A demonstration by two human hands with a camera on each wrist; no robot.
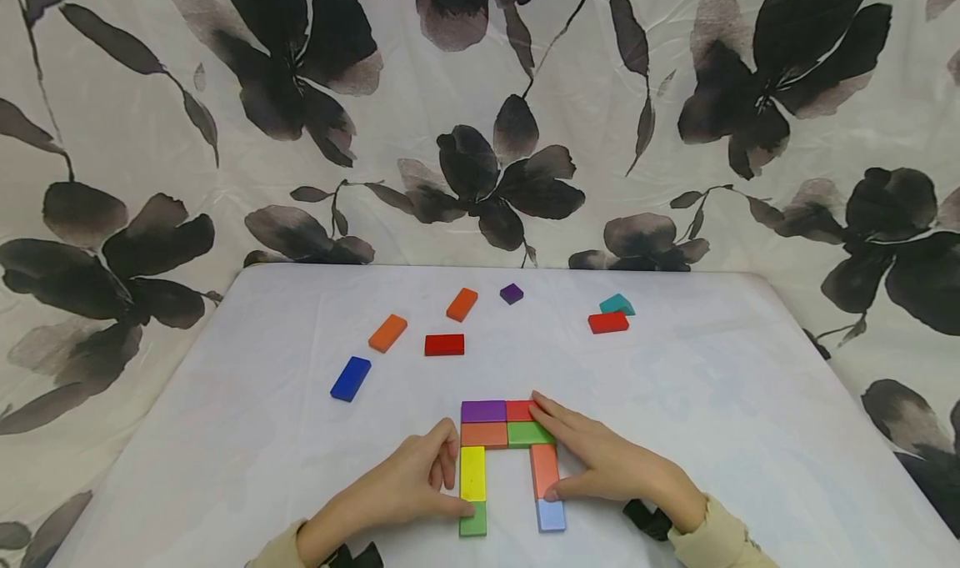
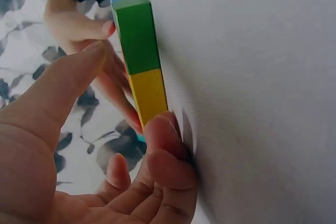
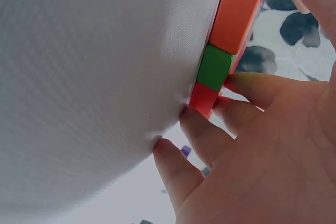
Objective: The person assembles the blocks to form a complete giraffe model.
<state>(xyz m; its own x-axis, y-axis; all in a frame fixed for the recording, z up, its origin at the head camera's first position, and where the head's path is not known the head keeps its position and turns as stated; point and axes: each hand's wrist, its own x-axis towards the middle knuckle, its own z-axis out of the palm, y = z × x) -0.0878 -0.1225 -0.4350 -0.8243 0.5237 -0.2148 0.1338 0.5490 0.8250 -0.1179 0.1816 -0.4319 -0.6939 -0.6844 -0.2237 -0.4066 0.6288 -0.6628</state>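
Flat blocks form an arch on the table. A purple block point(image 1: 483, 411) and a red block point(image 1: 518, 410) top an orange block point(image 1: 484, 435) and a green block point(image 1: 531, 434). The left leg has a yellow block point(image 1: 472, 473) above a green block point(image 1: 473, 524); the right, an orange block point(image 1: 545, 469) above a light blue block point(image 1: 551, 515). My left hand point(image 1: 408, 478) has its thumb at the lower green block and bent fingertips beside the yellow one. My right hand point(image 1: 615, 459) lies spread along the right side, fingers by the red and upper green blocks, thumb at the orange-light blue joint.
Farther back lie a blue block point(image 1: 351, 379), orange blocks point(image 1: 387, 333) point(image 1: 462, 304), a red block point(image 1: 445, 345) and a small purple block point(image 1: 512, 294). At the back right, another red block point(image 1: 608, 323) sits against a teal block point(image 1: 617, 304). Flowered cloth point(image 1: 405, 134) hangs behind the white table point(image 1: 712, 368).
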